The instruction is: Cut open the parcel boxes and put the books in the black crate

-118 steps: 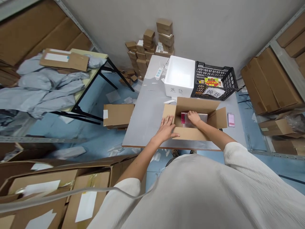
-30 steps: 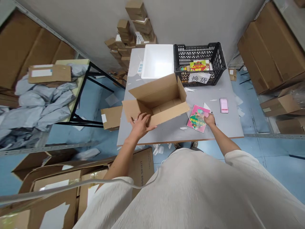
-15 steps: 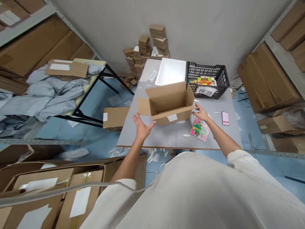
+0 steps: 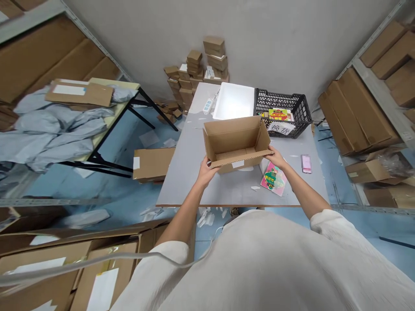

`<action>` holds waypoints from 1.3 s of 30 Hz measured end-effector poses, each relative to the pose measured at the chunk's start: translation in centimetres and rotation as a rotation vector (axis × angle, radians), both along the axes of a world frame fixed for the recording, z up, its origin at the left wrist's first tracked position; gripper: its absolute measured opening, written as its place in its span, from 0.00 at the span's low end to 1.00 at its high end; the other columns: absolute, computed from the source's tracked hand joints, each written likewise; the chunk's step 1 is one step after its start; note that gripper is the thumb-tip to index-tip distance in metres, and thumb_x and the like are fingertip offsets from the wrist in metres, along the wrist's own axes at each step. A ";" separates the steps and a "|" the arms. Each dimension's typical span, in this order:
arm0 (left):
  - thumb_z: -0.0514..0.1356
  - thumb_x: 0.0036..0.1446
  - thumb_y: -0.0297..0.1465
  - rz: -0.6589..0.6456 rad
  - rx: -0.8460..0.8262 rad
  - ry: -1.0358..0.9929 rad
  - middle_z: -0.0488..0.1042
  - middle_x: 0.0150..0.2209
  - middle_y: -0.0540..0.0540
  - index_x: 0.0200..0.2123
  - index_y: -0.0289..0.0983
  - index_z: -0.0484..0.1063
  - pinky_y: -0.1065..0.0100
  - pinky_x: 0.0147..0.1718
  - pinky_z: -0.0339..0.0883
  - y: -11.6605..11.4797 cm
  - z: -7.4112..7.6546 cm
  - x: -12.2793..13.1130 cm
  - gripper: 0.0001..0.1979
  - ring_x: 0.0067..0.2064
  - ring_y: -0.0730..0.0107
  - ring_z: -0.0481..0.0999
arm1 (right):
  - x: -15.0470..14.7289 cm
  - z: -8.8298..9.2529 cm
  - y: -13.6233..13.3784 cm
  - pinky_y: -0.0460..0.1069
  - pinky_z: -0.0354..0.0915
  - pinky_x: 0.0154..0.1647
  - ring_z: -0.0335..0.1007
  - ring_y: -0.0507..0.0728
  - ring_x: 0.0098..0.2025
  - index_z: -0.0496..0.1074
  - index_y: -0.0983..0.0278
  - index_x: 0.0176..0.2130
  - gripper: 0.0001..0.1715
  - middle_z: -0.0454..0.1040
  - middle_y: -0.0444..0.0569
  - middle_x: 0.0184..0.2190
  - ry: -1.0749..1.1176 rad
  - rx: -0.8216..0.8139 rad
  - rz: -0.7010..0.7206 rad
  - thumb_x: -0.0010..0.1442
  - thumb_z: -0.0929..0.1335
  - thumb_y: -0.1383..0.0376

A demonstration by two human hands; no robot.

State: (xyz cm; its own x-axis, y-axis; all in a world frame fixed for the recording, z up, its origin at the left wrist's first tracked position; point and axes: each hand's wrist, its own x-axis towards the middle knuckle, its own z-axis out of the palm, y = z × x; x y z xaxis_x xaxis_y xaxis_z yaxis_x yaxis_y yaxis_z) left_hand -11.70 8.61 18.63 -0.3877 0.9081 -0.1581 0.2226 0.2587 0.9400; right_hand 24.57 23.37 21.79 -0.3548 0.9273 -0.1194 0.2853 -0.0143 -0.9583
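An open cardboard box (image 4: 235, 134), brown with a small white label on its near side, is between my two hands over the grey table (image 4: 181, 181). My left hand (image 4: 206, 172) grips its near left corner, the thumb along the near edge. At the near right corner my right hand (image 4: 275, 157) holds the box, fingers partly hidden beneath the flap. Inside, the box looks bare. A pink and green printed packet (image 4: 274, 179) lies just below my right hand, beside a white object partly hidden by the box.
Behind the box are a white tray (image 4: 235, 101) and a black crate (image 4: 300, 114) with colourful packets. A phone (image 4: 306, 164) lies at the right, a power strip (image 4: 208, 105) at the back left. Grey bags (image 4: 55, 125) cover the left table; cartons (image 4: 110, 259) stand at the lower left.
My left hand has closed on the near left corner, and the left flap that stuck out now stands up. My right hand has closed on the right corner.
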 end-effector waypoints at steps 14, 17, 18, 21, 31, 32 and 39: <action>0.77 0.47 0.33 -0.072 0.030 -0.153 0.75 0.66 0.36 0.65 0.40 0.71 0.53 0.65 0.77 10.6 1.3 -2.5 0.41 0.63 0.52 0.81 | -1.6 -0.6 2.1 0.64 0.72 0.73 0.77 0.69 0.65 0.75 0.62 0.66 0.44 0.81 0.59 0.66 0.034 -0.011 -0.131 0.52 0.76 0.55; 0.75 0.46 0.29 -0.002 0.040 -0.190 0.74 0.69 0.34 0.67 0.39 0.69 0.54 0.70 0.73 11.4 0.1 -2.5 0.44 0.70 0.51 0.77 | -2.2 -1.4 2.5 0.66 0.71 0.74 0.77 0.69 0.67 0.72 0.58 0.72 0.53 0.76 0.57 0.71 0.066 -0.051 -0.103 0.51 0.79 0.54; 0.75 0.47 0.28 0.021 0.043 -0.198 0.73 0.71 0.33 0.70 0.40 0.67 0.53 0.72 0.71 11.4 -0.2 -2.6 0.46 0.73 0.50 0.74 | -2.3 -1.6 2.6 0.66 0.71 0.74 0.76 0.70 0.68 0.70 0.56 0.75 0.56 0.75 0.56 0.73 0.071 -0.056 -0.096 0.51 0.81 0.53; 0.76 0.48 0.30 0.081 -0.024 -0.196 0.65 0.78 0.30 0.77 0.42 0.59 0.49 0.75 0.67 11.0 -1.1 -2.8 0.55 0.80 0.44 0.65 | -2.2 -2.2 3.1 0.68 0.72 0.73 0.74 0.72 0.72 0.66 0.54 0.79 0.63 0.71 0.58 0.75 0.068 -0.063 -0.081 0.52 0.83 0.50; 0.78 0.51 0.38 0.166 -0.197 -0.202 0.62 0.78 0.29 0.77 0.46 0.58 0.43 0.71 0.71 7.9 -3.0 -1.5 0.54 0.76 0.41 0.70 | 2.1 -4.6 3.4 0.69 0.71 0.74 0.76 0.72 0.70 0.59 0.57 0.84 0.71 0.61 0.64 0.81 -0.019 -0.141 -0.157 0.51 0.82 0.50; 0.77 0.52 0.39 0.177 -0.208 -0.202 0.63 0.77 0.29 0.76 0.46 0.60 0.43 0.70 0.72 7.7 -3.1 -1.3 0.51 0.75 0.41 0.71 | 2.5 -4.7 3.3 0.69 0.71 0.73 0.77 0.71 0.68 0.59 0.57 0.83 0.70 0.61 0.65 0.81 -0.024 -0.137 -0.153 0.52 0.82 0.49; 0.77 0.55 0.38 0.110 -0.148 -0.202 0.74 0.69 0.36 0.65 0.47 0.71 0.42 0.65 0.75 6.5 -3.9 -0.5 0.36 0.72 0.45 0.75 | 4.9 -5.0 2.8 0.68 0.75 0.69 0.79 0.71 0.64 0.64 0.62 0.81 0.63 0.65 0.68 0.78 -0.067 -0.109 -0.146 0.56 0.81 0.49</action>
